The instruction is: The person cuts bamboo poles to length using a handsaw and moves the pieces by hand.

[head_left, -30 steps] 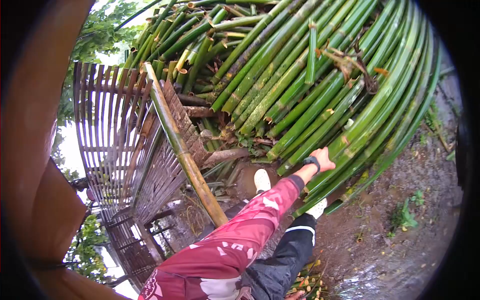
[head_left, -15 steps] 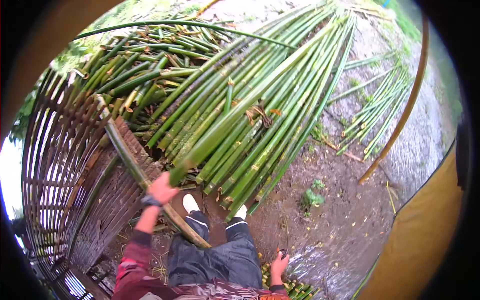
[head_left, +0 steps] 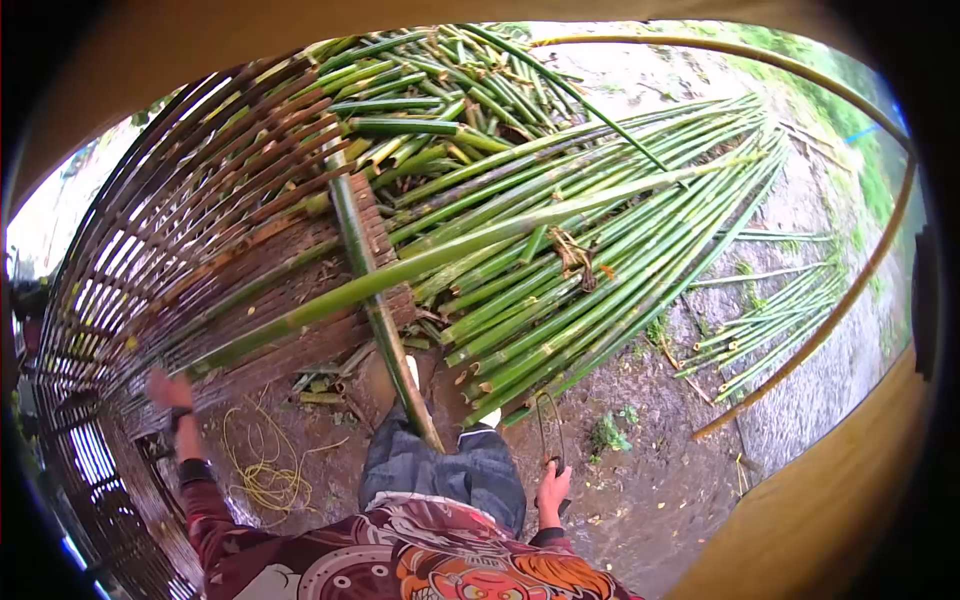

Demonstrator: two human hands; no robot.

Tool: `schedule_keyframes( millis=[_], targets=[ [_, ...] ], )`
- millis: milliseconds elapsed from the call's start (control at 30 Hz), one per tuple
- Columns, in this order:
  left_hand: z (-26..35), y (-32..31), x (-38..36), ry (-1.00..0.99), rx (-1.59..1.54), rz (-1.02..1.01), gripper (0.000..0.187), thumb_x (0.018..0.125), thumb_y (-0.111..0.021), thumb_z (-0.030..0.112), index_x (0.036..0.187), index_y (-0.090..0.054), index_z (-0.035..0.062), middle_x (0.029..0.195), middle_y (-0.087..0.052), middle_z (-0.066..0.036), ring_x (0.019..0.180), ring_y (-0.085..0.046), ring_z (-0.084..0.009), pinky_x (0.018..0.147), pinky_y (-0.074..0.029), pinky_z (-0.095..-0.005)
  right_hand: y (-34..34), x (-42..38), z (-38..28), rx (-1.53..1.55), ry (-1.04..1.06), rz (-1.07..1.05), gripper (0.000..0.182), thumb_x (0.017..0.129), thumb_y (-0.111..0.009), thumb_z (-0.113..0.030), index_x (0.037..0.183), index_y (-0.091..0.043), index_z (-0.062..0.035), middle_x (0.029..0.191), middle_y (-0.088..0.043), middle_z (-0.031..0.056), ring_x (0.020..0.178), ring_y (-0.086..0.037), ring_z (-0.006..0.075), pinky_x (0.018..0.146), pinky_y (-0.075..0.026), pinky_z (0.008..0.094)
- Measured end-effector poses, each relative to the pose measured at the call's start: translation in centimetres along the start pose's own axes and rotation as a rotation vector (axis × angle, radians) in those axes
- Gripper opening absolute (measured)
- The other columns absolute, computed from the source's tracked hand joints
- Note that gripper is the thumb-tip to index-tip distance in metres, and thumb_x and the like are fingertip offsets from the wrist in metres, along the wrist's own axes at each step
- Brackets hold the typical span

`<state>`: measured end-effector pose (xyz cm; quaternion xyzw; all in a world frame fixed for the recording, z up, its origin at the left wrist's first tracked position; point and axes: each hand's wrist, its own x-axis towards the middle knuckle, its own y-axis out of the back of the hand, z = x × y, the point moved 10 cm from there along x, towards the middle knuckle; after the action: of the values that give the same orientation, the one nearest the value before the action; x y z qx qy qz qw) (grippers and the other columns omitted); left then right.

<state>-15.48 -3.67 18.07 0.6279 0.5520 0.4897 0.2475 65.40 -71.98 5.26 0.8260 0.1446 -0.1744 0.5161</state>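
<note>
A long green bamboo pole [head_left: 440, 258] runs from the far end of the pile down to the left. My left hand [head_left: 170, 388], blurred by motion, is closed around its near end beside the slatted wall. The pole crosses over a thicker bamboo post [head_left: 352, 232] that slants down to my legs. Low on the right, my right hand [head_left: 553, 490] grips the dark handle of a thin-framed hacksaw [head_left: 543, 415], which points away from me. Many more bamboo poles [head_left: 590, 300] lie bundled in front, their cut ends facing me.
A slatted bamboo wall [head_left: 150, 250] curves along the left. Shorter bamboo pieces [head_left: 440, 85] are heaped at the back. Yellow cord [head_left: 270, 485] lies coiled on the muddy ground. Thinner poles [head_left: 780, 330] rest at right, behind a curved brown pole [head_left: 830, 320]. Tan tarp [head_left: 800, 510] hangs lower right.
My left hand has moved left and toward me, bringing the long pole's near end across the slanted post to the slatted wall. My right hand has risen slightly, showing more of the hacksaw.
</note>
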Motion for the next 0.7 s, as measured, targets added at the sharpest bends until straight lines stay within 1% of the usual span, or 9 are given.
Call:
schedule_keyframes(
  millis=[33, 100, 167, 300, 367, 467, 533, 600, 700],
  targets=[
    [9.1, 3.8, -1.7, -0.139, -0.271, 0.102, 0.075, 0.077, -0.081, 0.037, 0.14, -0.057, 0.0035, 0.141, -0.057, -0.02, 0.133, -0.049, -0.0386, 0.115, -0.036, -0.0527, -0.2, -0.5, -0.9, -0.012, 0.011, -0.006, 0.051, 0.098, -0.065, -0.038, 0.124, -0.057, 0.0051, 0.106, -0.069, 0.0292, 0.101, -0.066, 0.0475, 0.088, -0.05, 0.0495],
    [27.8, 16.9, -3.7, -0.315, -0.654, -0.243, 0.077, 0.075, -0.084, 0.033, 0.14, -0.054, 0.0029, 0.143, -0.053, -0.021, 0.136, -0.045, -0.0425, 0.116, -0.035, -0.0546, -1.3, -0.2, -1.5, 0.016, 0.106, 0.016, 0.041, 0.098, -0.066, -0.035, 0.114, -0.056, 0.0021, 0.096, -0.069, 0.0285, 0.088, -0.065, 0.049, 0.081, -0.048, 0.0544],
    [40.0, 17.7, -7.2, -0.542, -0.789, -0.152, 0.093, 0.074, -0.086, 0.047, 0.147, -0.047, 0.0043, 0.147, -0.05, -0.021, 0.14, -0.041, -0.0438, 0.117, -0.031, -0.0586, -2.4, -0.1, -2.8, 0.035, 0.188, 0.066, 0.044, 0.099, -0.064, -0.038, 0.113, -0.057, 0.003, 0.096, -0.069, 0.0246, 0.087, -0.067, 0.0439, 0.08, -0.05, 0.0514],
    [54.9, 8.7, -13.4, -0.712, -0.595, -0.729, 0.112, 0.076, -0.078, 0.067, 0.159, -0.029, 0.0107, 0.152, -0.05, -0.015, 0.143, -0.044, -0.0381, 0.116, -0.03, -0.0646, -2.9, -3.7, -5.9, 0.268, -0.122, -0.113, 0.042, 0.102, -0.063, -0.04, 0.105, -0.057, 0.0012, 0.087, -0.065, 0.0121, 0.072, -0.065, 0.0268, 0.066, -0.053, 0.0428],
    [55.8, 8.1, -14.0, -0.726, -0.489, -0.877, 0.099, 0.073, -0.081, 0.063, 0.15, -0.044, 0.0127, 0.137, -0.063, -0.015, 0.128, -0.058, -0.0384, 0.107, -0.043, -0.061, -2.2, -4.5, -9.6, 0.262, 0.107, 0.034, 0.037, 0.103, -0.059, -0.04, 0.1, -0.054, -0.0039, 0.074, -0.054, 0.0059, 0.048, -0.055, 0.0165, 0.044, -0.048, 0.0339],
    [55.5, 7.3, -15.3, -0.881, -0.861, -0.684, 0.064, 0.071, -0.085, 0.052, 0.116, -0.065, 0.0132, 0.113, -0.072, -0.015, 0.106, -0.069, -0.0372, 0.087, -0.057, -0.0505, -2.8, -5.4, -11.8, 0.291, 0.018, -0.056, 0.035, 0.103, -0.06, -0.036, 0.101, -0.054, -0.0013, 0.076, -0.055, 0.007, 0.053, -0.053, 0.0169, 0.046, -0.048, 0.0351],
    [53.1, 5.6, -15.2, -0.86, -0.867, -0.688, 0.051, 0.079, -0.079, 0.049, 0.109, -0.065, 0.0112, 0.107, -0.072, -0.014, 0.1, -0.07, -0.0377, 0.083, -0.057, -0.0508, -4.1, -2.6, -10.6, 0.119, 0.316, 0.002, 0.039, 0.103, -0.06, -0.038, 0.107, -0.055, 0.0008, 0.08, -0.056, 0.009, 0.058, -0.053, 0.0173, 0.045, -0.045, 0.0343],
    [45.7, 4.5, -12.9, -0.766, -0.706, -0.732, 0.058, 0.076, -0.083, 0.05, 0.11, -0.062, 0.0091, 0.111, -0.072, -0.015, 0.104, -0.07, -0.0364, 0.084, -0.057, -0.0493, -5.7, -2.1, -11.7, 0.192, -0.001, -0.164, 0.046, 0.104, -0.059, -0.04, 0.116, -0.054, 0.0045, 0.082, -0.056, 0.0103, 0.06, -0.052, 0.0175, 0.045, -0.043, 0.0347],
    [32.5, 4.1, -9.0, -0.831, -0.821, -0.44, 0.057, 0.076, -0.082, 0.048, 0.113, -0.063, 0.0089, 0.101, -0.073, -0.015, 0.096, -0.07, -0.0371, 0.082, -0.057, -0.0504, -6.5, -0.3, -14.5, 0.108, 0.154, -0.106, 0.052, 0.104, -0.06, -0.042, 0.12, -0.052, 0.0064, 0.077, -0.053, 0.01, 0.056, -0.049, 0.0176, 0.043, -0.041, 0.0351]
  ],
)
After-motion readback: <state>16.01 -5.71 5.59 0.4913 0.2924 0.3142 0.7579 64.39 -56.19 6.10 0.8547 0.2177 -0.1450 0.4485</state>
